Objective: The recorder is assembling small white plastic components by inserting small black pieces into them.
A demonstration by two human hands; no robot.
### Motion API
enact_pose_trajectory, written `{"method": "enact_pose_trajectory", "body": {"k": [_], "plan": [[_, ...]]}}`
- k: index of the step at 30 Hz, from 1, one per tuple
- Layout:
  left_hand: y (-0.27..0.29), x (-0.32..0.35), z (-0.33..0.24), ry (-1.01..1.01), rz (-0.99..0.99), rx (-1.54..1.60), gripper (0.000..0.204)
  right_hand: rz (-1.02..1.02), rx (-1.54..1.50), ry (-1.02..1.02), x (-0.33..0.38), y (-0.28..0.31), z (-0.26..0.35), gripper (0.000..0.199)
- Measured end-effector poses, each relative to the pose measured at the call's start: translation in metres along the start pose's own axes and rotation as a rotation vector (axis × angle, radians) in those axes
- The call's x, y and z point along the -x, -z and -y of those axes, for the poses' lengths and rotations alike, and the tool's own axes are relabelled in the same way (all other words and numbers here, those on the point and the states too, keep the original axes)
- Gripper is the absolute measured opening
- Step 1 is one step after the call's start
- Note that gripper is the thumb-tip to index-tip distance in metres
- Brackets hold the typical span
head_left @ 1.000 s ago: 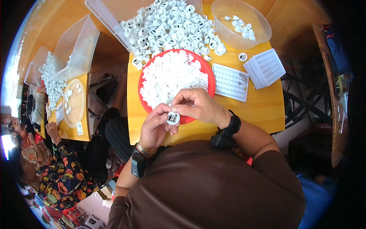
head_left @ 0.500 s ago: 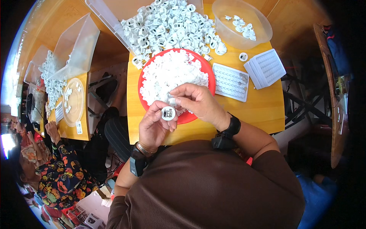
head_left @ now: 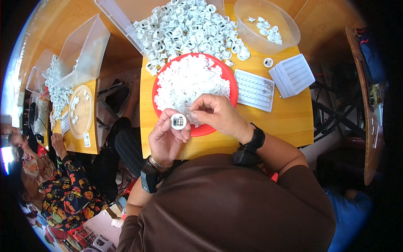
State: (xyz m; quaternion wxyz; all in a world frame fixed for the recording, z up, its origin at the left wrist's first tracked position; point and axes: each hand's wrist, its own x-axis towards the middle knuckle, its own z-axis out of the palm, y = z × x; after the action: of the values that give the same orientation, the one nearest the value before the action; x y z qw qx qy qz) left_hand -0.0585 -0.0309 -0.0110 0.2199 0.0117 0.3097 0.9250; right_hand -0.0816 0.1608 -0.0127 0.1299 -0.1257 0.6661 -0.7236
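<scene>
Left hand [head_left: 164, 140]: half curled, palm up, is gripping a round white piece [head_left: 178, 122] between thumb and fingers. Piece is showing its flat round face, dark slots up, and is sitting just left of the near edge of the red tray [head_left: 232, 84].

Right hand [head_left: 220, 115]: thumb and index are nearly meeting, other fingers are curling in. It's hovering over the near part of the tray, just right of the piece, apart from it. Can't tell if the fingertips are pinching a small part; white on white there.

Tray is holding a heap of small white parts [head_left: 189, 84]. Behind it, a big pile of white housings [head_left: 184, 31] is spilling onto the bench [head_left: 289, 122], next to a clear bin [head_left: 119, 29].

Right side: a pocketed white tray [head_left: 257, 106] is lying beside the red one, a stack of similar trays [head_left: 294, 75] is sitting further right, a loose round piece [head_left: 268, 62] is lying near the stack. Clear tub [head_left: 291, 29] behind is holding a few white pieces [head_left: 275, 35].

Far left: a co-worker's hand [head_left: 58, 145] is resting at a second bench [head_left: 75, 145].
</scene>
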Motion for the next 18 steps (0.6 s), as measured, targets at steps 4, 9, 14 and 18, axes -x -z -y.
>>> {"method": "enact_pose_trajectory", "body": {"k": [4, 9, 14, 18], "plan": [[0.001, 0.001, 0.001, -0.001, -0.012, -0.010, 0.027, 0.092, -0.091, -0.082, -0.001, 0.006, -0.002, 0.013], [0.002, 0.002, 0.003, -0.020, -0.078, 0.023, 0.026, 0.035, -0.147, -0.151, -0.001, 0.004, 0.007, 0.013], [0.005, 0.000, 0.003, 0.035, -0.084, -0.076, 0.023, -0.017, -0.165, -0.109, -0.001, 0.004, 0.005, 0.013], [0.002, -0.002, 0.005, 0.042, -0.074, -0.140, 0.023, -0.058, -0.168, -0.060, 0.001, 0.000, 0.006, 0.013]]}}
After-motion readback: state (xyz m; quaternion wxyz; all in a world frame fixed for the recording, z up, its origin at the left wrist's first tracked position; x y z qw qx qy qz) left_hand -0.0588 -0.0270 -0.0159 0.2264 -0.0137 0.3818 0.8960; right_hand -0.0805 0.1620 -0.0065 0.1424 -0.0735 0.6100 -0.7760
